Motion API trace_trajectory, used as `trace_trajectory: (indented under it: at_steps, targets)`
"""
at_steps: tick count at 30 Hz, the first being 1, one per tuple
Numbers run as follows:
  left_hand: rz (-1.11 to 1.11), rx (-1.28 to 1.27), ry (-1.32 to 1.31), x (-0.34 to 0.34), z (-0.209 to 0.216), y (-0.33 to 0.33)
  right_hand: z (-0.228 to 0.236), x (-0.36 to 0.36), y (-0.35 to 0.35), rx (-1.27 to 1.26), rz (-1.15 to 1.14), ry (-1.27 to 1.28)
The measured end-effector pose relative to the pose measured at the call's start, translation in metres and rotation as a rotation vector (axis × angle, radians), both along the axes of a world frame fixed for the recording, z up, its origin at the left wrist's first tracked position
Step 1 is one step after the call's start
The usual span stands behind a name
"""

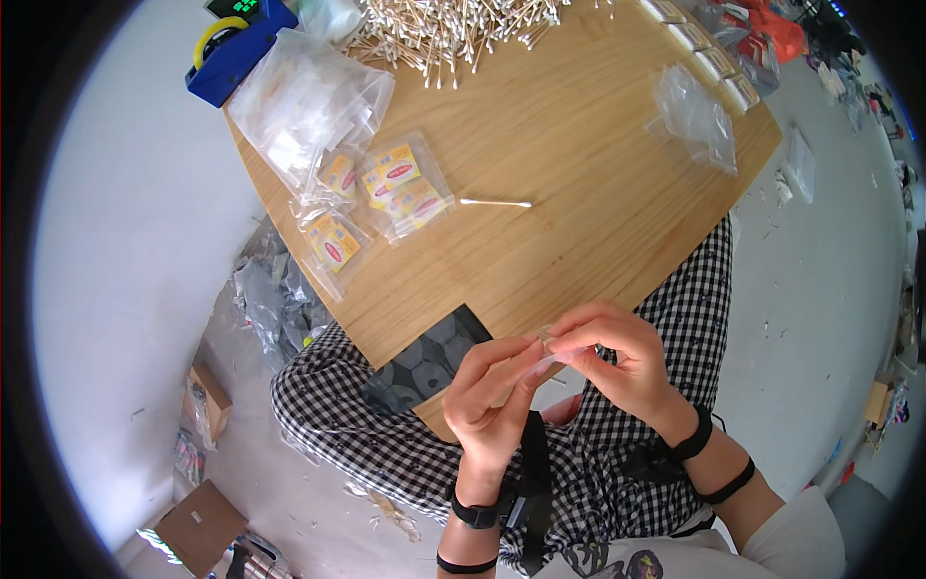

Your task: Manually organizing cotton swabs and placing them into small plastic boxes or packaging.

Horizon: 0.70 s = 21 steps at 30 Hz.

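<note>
Well, from here I see bags [431, 159] of yellow packets [397, 166], bare table [598, 183] around one swab [496, 203]; at the near edge, left hand [492, 391] and right hand [619, 362] closely pinch translucent film [546, 364].

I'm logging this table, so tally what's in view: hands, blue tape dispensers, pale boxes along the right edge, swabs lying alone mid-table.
Left hand and right hand: 2
Blue tape dispenser: 1
Pale boxes: 4
Lone cotton swab: 1
Total: 8
</note>
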<state>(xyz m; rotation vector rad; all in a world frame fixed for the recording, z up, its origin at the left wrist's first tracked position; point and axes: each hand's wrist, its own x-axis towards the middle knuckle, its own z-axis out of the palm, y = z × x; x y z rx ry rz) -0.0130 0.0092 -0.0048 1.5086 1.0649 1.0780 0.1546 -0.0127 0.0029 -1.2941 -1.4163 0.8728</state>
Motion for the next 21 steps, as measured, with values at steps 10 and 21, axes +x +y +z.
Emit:
trace_trajectory:
  at_steps: [10, 21]
  targets:
    - [0.05, 0.312, 0.16, 0.006, 0.006, 0.005, 0.008, -0.001, 0.001, 0.027, -0.045, -0.109]
    - [0.11, -0.045, -0.067, 0.001, -0.007, 0.001, 0.009, -0.004, 0.008, -0.011, -0.037, -0.151]
